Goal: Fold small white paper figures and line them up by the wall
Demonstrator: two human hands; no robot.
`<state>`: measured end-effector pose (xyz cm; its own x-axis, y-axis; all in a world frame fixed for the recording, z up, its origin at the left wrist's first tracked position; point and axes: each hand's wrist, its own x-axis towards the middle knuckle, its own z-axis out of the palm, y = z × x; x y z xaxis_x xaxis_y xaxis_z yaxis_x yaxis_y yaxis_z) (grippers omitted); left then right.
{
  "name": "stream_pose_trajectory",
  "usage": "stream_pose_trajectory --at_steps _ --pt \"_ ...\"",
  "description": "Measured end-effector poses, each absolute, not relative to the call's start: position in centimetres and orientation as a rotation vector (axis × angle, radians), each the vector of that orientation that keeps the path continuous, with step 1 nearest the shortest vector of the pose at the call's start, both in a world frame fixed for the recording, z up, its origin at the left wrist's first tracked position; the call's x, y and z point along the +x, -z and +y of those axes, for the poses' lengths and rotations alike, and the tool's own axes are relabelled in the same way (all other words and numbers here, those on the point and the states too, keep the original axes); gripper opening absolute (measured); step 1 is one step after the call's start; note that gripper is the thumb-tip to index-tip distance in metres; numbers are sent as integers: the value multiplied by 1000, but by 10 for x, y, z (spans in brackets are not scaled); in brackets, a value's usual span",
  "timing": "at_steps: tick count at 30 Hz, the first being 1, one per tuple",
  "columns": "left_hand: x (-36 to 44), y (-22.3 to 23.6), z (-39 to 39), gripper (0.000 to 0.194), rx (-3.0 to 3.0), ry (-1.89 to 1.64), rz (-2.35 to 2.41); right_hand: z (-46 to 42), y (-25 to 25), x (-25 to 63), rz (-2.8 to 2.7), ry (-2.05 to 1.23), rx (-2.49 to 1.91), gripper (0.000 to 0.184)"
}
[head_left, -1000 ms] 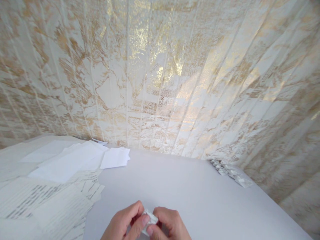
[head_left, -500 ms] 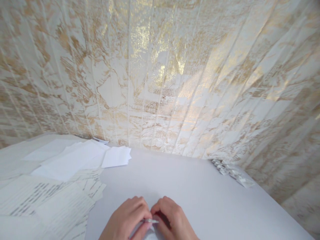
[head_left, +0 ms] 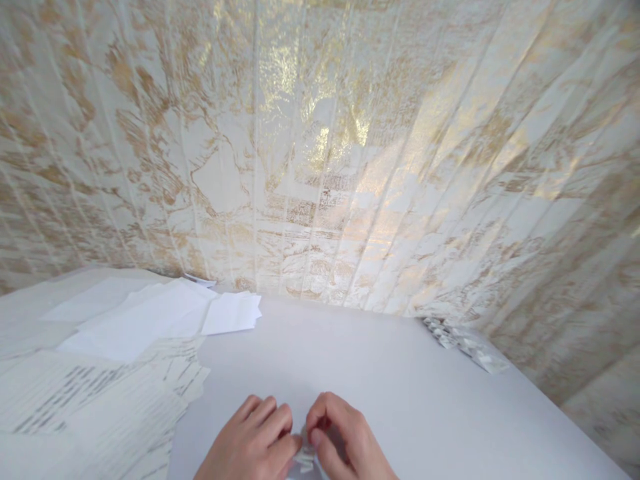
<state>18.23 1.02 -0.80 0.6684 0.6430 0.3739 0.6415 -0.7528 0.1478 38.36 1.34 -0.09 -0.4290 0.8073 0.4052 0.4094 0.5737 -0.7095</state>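
Note:
My left hand point(head_left: 253, 443) and my right hand point(head_left: 345, 440) meet at the bottom middle of the head view, low over a white table point(head_left: 375, 373). Together they pinch a small silvery-white blister piece point(head_left: 305, 455) between thumbs and fingertips. Both hands have curled fingers closed on it. Most of the piece is hidden by my fingers and the frame's lower edge.
Printed and blank paper sheets point(head_left: 115, 360) are spread over the left side of the table. A row of blister packs point(head_left: 463, 343) lies at the back right by the wall. A gold-and-white patterned wall point(head_left: 320, 147) rises right behind the table.
The piece, held up and plainly visible a second ago, has dropped lower. My hands have turned knuckles-up and closed over it, hiding most of it.

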Motion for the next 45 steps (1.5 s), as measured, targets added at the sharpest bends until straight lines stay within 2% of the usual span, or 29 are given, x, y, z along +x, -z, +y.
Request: stream_pose_trajectory --at_steps 1,4,6,8,11,14,18,25,34,38,45 --pt "181 8 13 19 2860 -677 1109 14 -1 383 -2099 -666 -918 5" --pt "178 13 21 16 2813 -737 1106 15 -1 380 -2203 -517 -785 14" --pt "177 15 23 15 2756 -734 1076 16 1 380 -2223 -370 -773 3" --pt "178 15 22 16 2709 -746 1087 16 4 379 -2218 -214 -799 14" --pt "181 15 17 32 2635 -811 1190 18 6 379 -2240 16 -819 25" --pt "183 19 16 27 2595 -761 1200 20 10 378 -2286 100 -820 28" --pt "184 21 19 28 2655 -613 1138 20 16 376 -2382 -40 -893 23" --pt "189 -1 13 26 2614 -480 1259 18 10 379 -2435 -291 -1082 31" --pt "183 21 21 21 2632 -696 1144 16 -2 383 -2384 -437 -1124 27" --pt "182 30 22 16 2626 -824 1090 17 -1 385 -2325 -456 -1050 17" --pt "181 25 22 16 2542 -838 1130 18 -1 385 -2258 -443 -1118 15"
